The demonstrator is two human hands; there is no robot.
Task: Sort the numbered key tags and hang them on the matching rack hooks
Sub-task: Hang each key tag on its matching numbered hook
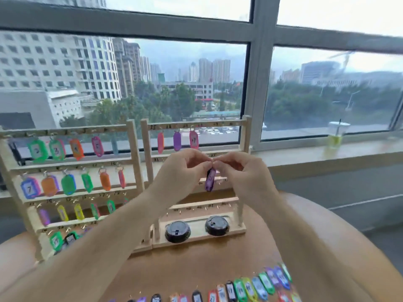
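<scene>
While the fingertips of both hands are meeting, the left hand (183,171) and the right hand (238,171) are pinching the top of a purple tag (210,179), which is dangling just below them. It looks like the hanging step is under way. Its number is too blurred to read. Next, the ring is going to need slipping over the matching hook on the rack (246,131) behind the hands, while more loose tags (261,284) are waiting below the wrists.

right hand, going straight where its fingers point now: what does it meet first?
Most likely the left hand: the right hand points inward at it, both pinching the top of the purple tag. The rack stands behind them, though depth is unclear.
</scene>
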